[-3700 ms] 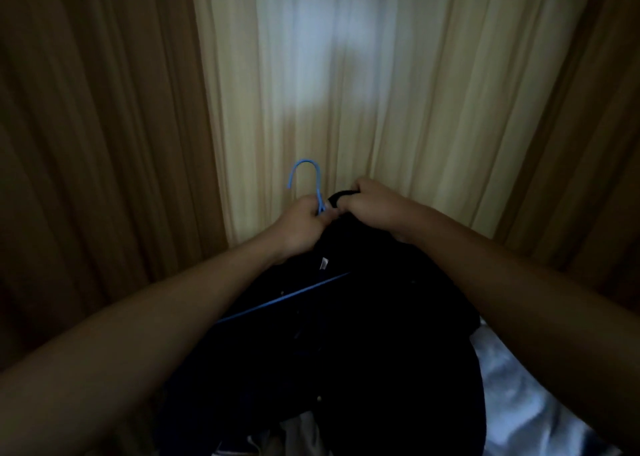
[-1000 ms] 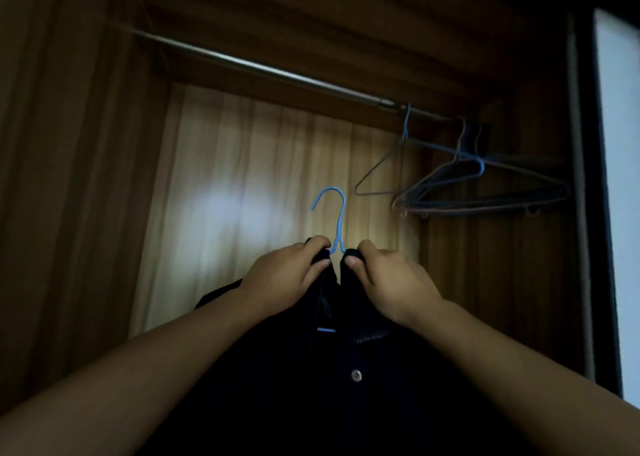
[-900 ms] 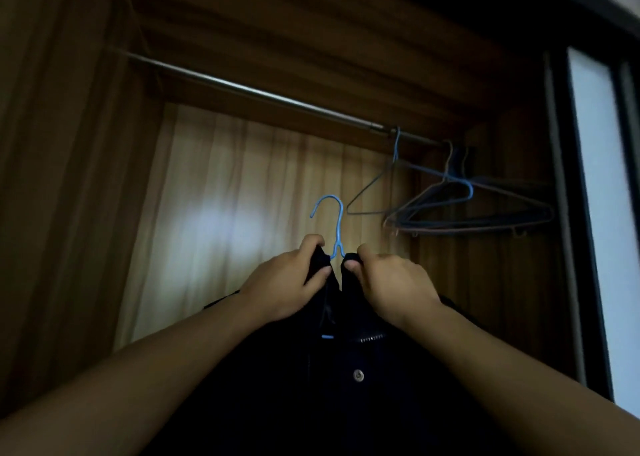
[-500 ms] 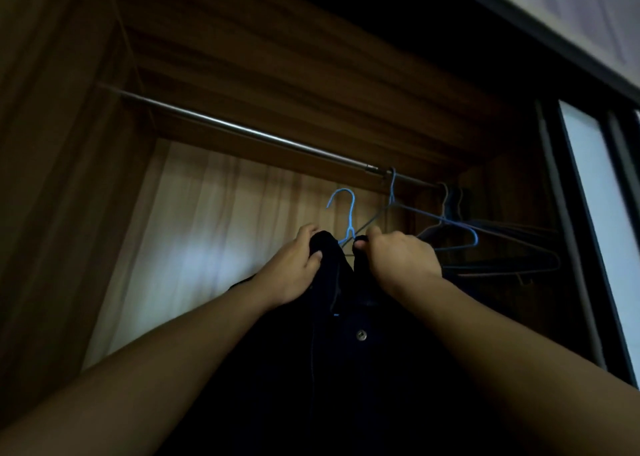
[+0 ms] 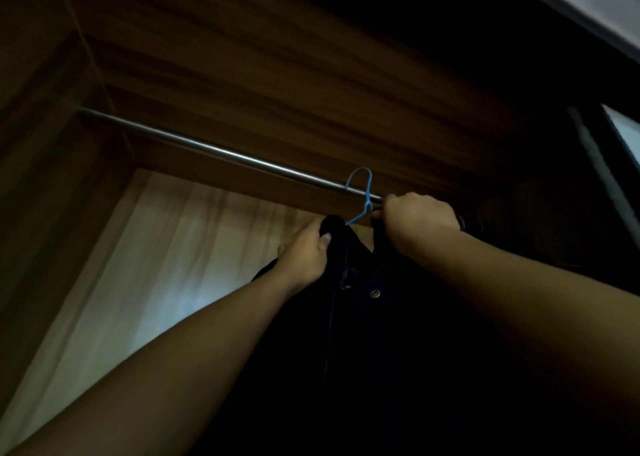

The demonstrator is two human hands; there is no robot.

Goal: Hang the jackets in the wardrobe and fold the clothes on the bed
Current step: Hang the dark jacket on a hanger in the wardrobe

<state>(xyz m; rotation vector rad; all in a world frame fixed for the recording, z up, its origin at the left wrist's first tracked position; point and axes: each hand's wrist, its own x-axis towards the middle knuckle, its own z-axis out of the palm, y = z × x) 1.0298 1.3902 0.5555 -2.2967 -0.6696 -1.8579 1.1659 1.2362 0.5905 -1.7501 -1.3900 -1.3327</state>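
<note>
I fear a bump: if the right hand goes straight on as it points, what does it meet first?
Probably the rail, which lies just beyond the right hand; depth is unclear.

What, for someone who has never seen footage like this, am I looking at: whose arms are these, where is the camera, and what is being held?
There is no machine here. These are a person's two bare arms, filmed by a single camera worn on their head and tilted up into a brown wooden wardrobe. The left hand and right hand each grip the collar of a dark buttoned jacket, one on each side. The jacket hangs on a thin blue wire hanger, whose hook sits at the silver metal rail and appears to loop over it. No table or other surface shows, only the wardrobe's inside.
</note>
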